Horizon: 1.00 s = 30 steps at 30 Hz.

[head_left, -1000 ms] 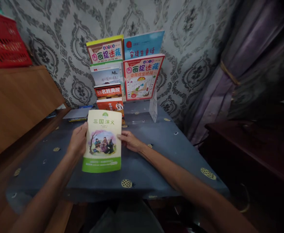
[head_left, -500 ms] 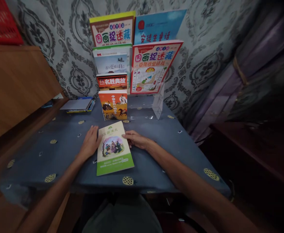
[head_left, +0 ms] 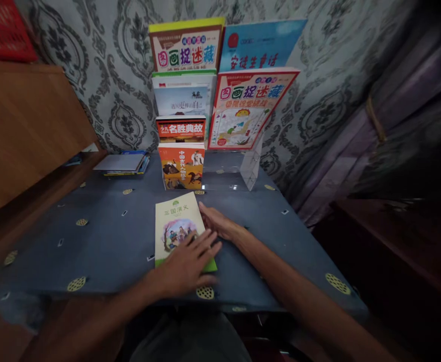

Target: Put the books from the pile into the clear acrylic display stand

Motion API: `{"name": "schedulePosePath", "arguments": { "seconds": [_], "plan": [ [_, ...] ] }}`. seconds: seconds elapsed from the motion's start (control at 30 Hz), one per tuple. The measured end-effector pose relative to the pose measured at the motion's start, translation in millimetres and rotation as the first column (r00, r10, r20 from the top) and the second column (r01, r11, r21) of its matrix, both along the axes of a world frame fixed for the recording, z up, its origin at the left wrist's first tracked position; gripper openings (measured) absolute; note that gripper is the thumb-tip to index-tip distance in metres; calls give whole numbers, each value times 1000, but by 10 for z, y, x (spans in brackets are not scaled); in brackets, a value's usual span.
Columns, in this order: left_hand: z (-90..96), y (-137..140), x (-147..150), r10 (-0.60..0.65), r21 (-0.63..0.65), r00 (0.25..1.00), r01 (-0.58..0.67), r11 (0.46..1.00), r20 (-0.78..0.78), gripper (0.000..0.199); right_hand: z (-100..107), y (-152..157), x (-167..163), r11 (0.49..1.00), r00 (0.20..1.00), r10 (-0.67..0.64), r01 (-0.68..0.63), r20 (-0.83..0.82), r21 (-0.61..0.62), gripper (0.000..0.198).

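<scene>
A thin paperback book [head_left: 175, 221] with a cream and green cover lies flat on the table in front of me. Across its lower right part reaches my left hand [head_left: 186, 261], fingers spread, over the cover; whether it presses on it I cannot tell. My right hand [head_left: 218, 221] stands on its side along the book's upper right edge, fingers stretched out and partly hidden. Just beyond the book, a clear acrylic rack [head_left: 251, 166] holds several upright books, including an orange one [head_left: 182, 166] at the front and a red-bordered one [head_left: 248, 110] at the right.
A blue patterned cloth [head_left: 103, 241] covers the table. At its back left lies a small stack of books [head_left: 122, 163]. A wooden cabinet [head_left: 31, 130] with a red basket [head_left: 5, 32] on it stands left. A purple curtain [head_left: 356, 146] hangs at the right.
My left hand has moved from the book's left edge rightward and nearer, over its lower right part. My right thumb has come off the cover. The view has shifted slightly.
</scene>
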<state>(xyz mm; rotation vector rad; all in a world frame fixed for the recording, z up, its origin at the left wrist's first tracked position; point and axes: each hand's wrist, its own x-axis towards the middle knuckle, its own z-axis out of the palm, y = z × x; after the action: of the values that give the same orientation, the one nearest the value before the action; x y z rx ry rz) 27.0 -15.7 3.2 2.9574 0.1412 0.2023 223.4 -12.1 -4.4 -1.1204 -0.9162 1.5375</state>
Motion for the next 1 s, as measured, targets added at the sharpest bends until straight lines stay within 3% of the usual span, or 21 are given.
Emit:
{"name": "schedulePosePath", "arguments": {
  "seconds": [0.07, 0.2, 0.57, 0.63, 0.7, 0.77, 0.83, 0.9, 1.0],
  "plan": [
    [76, -98, -98, -90, -33, 996, 90, 995, -16, 71, 12, -15, 11, 1000, 999, 7, -7, -38, -1, 48],
    [213, -110, -289, -163, -117, 986, 158, 980, -33, 63, 26, -32, 25, 996, 996, 73, -71, -41, 53, 53],
    [283, 571, -731, 54, -315, 997, -67, 947, -49, 74, 44, -41, -6, 997, 998, 61, -62, 8, 56, 62],
    [198, 668, -765, 113, -310, 990, -133, 941, -81, 70, 12, -53, -19, 997, 999, 36, -38, 22, 74, 65],
    [-14, 784, -769, 206, -268, 975, -222, 937, -89, 64, -38, -65, -26, 996, 999, 4, -7, 33, 88, 68],
    [-306, 945, -728, 337, -226, 942, -330, 917, -8, 60, -95, -59, -18, 996, 999, 10, -13, 43, 92, 71],
    [-573, 1118, -638, 500, -225, 855, -466, 856, 133, 54, -141, -37, 9, 994, 1000, 10, -13, 24, 111, 74],
    [-733, 1236, -534, 592, -285, 776, -530, 799, 218, 55, -164, -19, 40, 992, 1000, -1, 0, 5, 126, 75],
    [-764, 1260, -425, 652, -442, 710, -511, 737, 267, 55, -168, -20, 60, 991, 1000, -18, 19, -10, 133, 73]
  ]
}}
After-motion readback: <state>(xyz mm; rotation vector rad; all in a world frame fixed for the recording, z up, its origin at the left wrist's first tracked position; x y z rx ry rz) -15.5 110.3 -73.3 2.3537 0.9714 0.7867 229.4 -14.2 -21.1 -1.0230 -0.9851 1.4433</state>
